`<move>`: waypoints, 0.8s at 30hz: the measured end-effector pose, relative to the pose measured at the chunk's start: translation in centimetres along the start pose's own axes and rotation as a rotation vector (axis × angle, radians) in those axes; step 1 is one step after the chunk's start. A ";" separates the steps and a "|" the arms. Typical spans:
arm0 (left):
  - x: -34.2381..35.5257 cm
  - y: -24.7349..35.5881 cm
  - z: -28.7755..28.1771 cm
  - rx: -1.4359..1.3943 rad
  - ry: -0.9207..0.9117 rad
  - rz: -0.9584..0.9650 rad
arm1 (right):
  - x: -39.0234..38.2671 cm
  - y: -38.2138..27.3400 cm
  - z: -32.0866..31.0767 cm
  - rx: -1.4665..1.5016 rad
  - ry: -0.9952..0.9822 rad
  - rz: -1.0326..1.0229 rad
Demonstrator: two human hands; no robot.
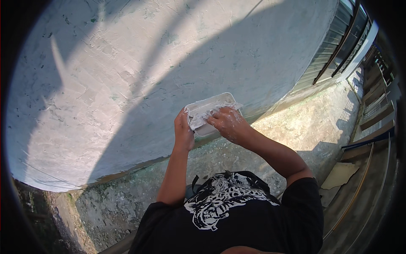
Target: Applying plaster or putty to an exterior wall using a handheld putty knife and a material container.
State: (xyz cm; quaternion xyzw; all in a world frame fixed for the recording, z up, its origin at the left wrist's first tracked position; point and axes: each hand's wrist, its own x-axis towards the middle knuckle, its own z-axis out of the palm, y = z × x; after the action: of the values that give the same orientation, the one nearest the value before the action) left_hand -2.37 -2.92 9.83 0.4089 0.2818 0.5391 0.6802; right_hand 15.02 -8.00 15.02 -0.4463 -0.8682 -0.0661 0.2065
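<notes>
My left hand point(183, 132) grips the left end of a shallow white plastic tray point(210, 100), with the fingers partly hidden behind it. White paste smears the inside of the tray. Over it, my right hand point(231, 125) is closed on a flat scraper point(198, 121) coated in the same paste; its handle is hidden by the fingers. White splashes cover the back of that hand. Both hands are in front of me, close to a pale plastered wall point(127, 72) with rough trowel marks and greenish specks.
A narrow concrete strip point(270, 169) runs along the wall's foot, partly sunlit. On the right are wooden boards point(376, 116), a blue bar point(368, 141) and a broken tan sheet point(339, 175). A louvred window point(334, 46) is set at the wall's far right.
</notes>
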 end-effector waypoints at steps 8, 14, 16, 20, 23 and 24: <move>-0.6 -0.8 0.3 -0.010 0.096 -0.074 | -2.0 -0.1 -1.5 0.074 -0.119 -0.016; -0.2 -0.4 0.2 -0.021 0.065 -0.003 | -1.9 1.4 -4.6 0.277 -0.026 0.097; -0.2 -0.5 0.3 -0.042 0.064 -0.002 | -1.6 1.8 -5.8 0.276 -0.030 0.099; -0.5 -0.7 0.7 -0.118 0.100 -0.028 | -0.8 1.0 -6.7 0.246 -0.142 0.129; -0.1 -1.4 0.2 -0.138 0.112 -0.017 | -0.5 0.4 -6.4 0.256 -0.280 0.155; 0.0 -1.7 0.1 -0.139 0.116 -0.016 | -0.7 0.5 -5.7 0.265 -0.235 0.129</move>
State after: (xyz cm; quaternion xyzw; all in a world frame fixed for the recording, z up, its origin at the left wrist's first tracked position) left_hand -1.43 -3.09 8.39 0.3268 0.2858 0.5747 0.6937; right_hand 17.53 -9.97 19.87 -0.4745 -0.8571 0.1149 0.1646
